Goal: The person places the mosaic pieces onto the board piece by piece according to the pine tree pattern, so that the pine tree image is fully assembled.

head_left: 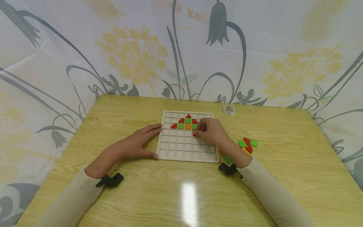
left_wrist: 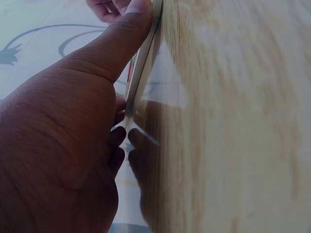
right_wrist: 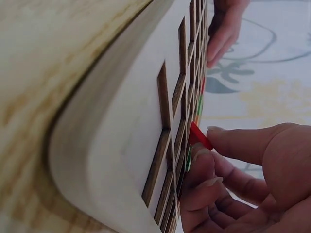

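Observation:
A pale wooden grid board (head_left: 175, 154) lies on the table, with red, green and orange tiles set in its upper middle cells. A red triangle (head_left: 188, 116) tops this group; below it are a green square (head_left: 188, 120) and an orange square (head_left: 188, 126). My right hand (head_left: 212, 131) pinches a red tile (right_wrist: 200, 136) between thumb and fingertips, tilted over the cells just under the group. Partly hidden by those fingers is the group's right side. Along the board's left edge lies my left hand (head_left: 135, 143), fingers extended and thumb at the near corner.
Loose tiles, among them a green square (head_left: 253, 143) and a red piece (head_left: 249, 149), lie right of the board, partly behind the right forearm. A small patterned card (head_left: 228, 109) is near the table's back edge. Behind the table (head_left: 153, 195) hangs a flowered cloth (head_left: 193, 63).

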Available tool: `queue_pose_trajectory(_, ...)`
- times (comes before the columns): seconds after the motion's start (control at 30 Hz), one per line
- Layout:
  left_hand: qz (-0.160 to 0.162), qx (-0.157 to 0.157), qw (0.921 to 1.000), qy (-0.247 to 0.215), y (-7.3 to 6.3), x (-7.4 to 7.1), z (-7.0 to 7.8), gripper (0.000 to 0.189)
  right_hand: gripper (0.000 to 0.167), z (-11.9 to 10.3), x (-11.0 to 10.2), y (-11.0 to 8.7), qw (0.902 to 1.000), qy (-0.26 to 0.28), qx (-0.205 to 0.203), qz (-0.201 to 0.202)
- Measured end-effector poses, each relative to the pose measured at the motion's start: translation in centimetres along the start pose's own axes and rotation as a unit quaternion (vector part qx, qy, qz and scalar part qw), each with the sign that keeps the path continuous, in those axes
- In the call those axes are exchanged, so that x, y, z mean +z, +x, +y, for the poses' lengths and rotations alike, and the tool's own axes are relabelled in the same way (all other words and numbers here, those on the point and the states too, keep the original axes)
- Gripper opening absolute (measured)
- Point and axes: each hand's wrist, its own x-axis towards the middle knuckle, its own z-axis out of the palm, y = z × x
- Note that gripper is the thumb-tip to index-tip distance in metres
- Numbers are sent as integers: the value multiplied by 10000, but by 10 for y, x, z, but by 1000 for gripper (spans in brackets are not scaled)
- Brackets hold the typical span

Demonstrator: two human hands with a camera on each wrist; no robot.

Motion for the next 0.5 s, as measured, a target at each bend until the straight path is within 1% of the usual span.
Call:
queue_pose_trajectory(0.17,-17,-2,10000,4,-1,-1,0,112,12,-1,2,0,9999,-120,-44,-47)
queue_pose_trajectory(0.5,3,12,10000,-20,-1,1,-1,112,11,0,3,-1,9998,-137,-100,-115)
